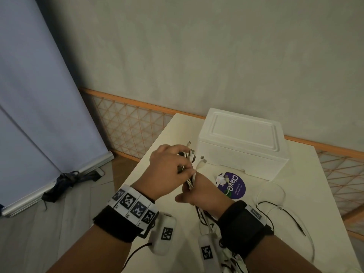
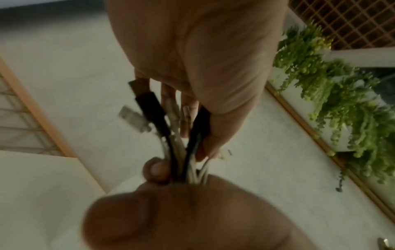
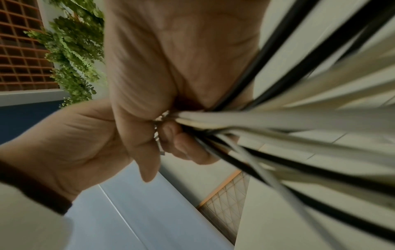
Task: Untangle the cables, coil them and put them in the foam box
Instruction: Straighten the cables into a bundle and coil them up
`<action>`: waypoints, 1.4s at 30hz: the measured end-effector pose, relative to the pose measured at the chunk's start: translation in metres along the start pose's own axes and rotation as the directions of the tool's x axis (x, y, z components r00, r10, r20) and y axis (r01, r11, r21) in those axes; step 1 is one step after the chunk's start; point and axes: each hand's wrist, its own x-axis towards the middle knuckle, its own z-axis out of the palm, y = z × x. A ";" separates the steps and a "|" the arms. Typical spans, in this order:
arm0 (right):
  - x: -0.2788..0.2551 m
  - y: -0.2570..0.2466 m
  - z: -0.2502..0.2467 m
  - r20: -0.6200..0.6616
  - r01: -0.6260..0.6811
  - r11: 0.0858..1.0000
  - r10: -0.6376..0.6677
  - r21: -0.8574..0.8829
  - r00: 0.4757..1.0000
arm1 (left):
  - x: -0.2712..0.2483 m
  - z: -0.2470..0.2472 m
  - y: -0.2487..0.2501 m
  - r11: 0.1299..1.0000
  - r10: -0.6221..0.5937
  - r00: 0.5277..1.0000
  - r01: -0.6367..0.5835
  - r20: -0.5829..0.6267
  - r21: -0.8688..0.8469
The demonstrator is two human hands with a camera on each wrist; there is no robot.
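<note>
A bundle of white and black cables (image 1: 194, 175) is held up over the white table (image 1: 173, 133), in front of the foam box (image 1: 242, 150), whose lid is on. My left hand (image 1: 187, 164) grips the bundle's upper part, where several plug ends (image 1: 201, 160) stick out. Just below it, my right hand (image 1: 192, 191) holds the bundle in a fist, and the cables hang past its wrist. In the left wrist view the left hand (image 2: 192, 118) pinches black and white plugs (image 2: 149, 108) above the right hand (image 2: 181, 211). The right wrist view has the cables (image 3: 278, 121) fanning out from the right hand (image 3: 162, 128).
Thin white and black loose cables (image 1: 275, 205) trail on the table to the right. A purple round sticker (image 1: 236, 186) with a small white cable piece on it lies before the box. The table's left edge drops to the floor; a lattice fence (image 1: 128, 125) runs behind.
</note>
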 end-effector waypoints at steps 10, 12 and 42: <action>0.005 0.007 0.000 -0.019 0.019 0.987 -0.022 -0.157 1.000 | 0.000 0.003 0.003 0.996 -0.092 0.992 0.089 0.088 0.031; 0.005 0.008 0.002 -0.013 0.037 0.982 -0.040 -0.185 0.999 | 0.000 0.001 0.002 0.994 -0.073 0.990 0.062 0.117 0.094; 0.004 0.014 -0.002 -0.224 0.164 0.979 -0.188 -0.121 0.956 | 0.009 0.021 -0.044 0.052 -0.495 0.834 0.309 0.244 -0.950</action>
